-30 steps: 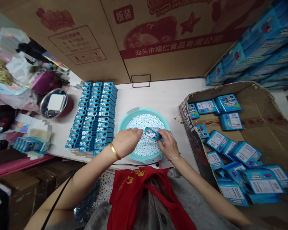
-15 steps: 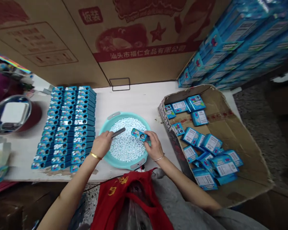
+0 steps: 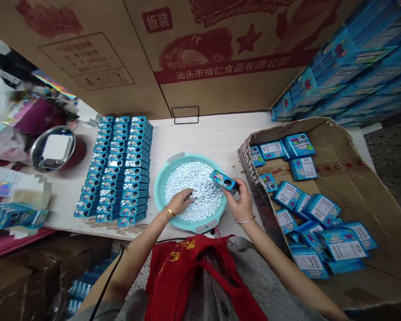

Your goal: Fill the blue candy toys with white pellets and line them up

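Box [image 3: 219,178] over basin rim [image 3: 158,189], carton edge [image 3: 249,168] near

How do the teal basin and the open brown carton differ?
The teal basin is round; the brown carton has corners and a ragged rim. The carton looks larger than the basin. The basin holds loose pale pellets, while the carton holds scattered blue boxes. The left hand is among the basin's pellets; neither hand is inside the carton. Both are open-topped.
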{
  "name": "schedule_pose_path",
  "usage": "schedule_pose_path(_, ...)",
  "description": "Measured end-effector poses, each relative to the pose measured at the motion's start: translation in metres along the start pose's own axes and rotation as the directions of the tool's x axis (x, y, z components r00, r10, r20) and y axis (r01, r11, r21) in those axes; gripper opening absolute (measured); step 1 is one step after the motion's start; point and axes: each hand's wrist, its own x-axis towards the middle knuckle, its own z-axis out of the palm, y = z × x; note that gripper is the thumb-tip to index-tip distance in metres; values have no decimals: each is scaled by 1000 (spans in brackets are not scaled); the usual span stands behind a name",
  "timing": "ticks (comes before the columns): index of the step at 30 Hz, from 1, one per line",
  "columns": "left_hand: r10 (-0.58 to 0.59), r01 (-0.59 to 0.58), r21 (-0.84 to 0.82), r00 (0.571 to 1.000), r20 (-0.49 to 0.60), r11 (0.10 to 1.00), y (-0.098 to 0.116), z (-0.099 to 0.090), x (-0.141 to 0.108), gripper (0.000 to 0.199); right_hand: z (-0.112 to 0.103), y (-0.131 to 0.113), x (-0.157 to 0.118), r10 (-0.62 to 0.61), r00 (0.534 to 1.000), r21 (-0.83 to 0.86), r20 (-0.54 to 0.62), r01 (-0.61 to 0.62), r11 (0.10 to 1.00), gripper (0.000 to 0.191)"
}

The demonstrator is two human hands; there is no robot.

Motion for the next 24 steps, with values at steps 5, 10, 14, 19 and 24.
schedule_pose_path(5, 132, -133, -44, 991, -32, 990, 23, -54, -36, 30, 3, 3, -4, -103, 992, -52, 70, 107, 993, 31)
schedule_pose_path(10, 136, -147, 241, 989, 59, 959, 71, -99, -49, 24, 17, 2, -13, -246, 952, -87, 181, 264, 960, 37)
schedule_pose_path(14, -5, -70, 526, 990, 140, 847, 115, -111, -47, 16, 25, -3, -21, -291, 925, -89, 246, 321, 943, 40)
schedule_pose_path(19, -103, -7, 669, 987, 124, 743, 161, -104, -47, 22, 30, -3, -27, -307, 916, -43, 258, 328, 944, 41)
schedule_pose_path(24, -68, -26, 700, 992, 106, 713, 168, -115, -54, 22, 29, 0, -29, -269, 938, -14, 219, 278, 960, 39)
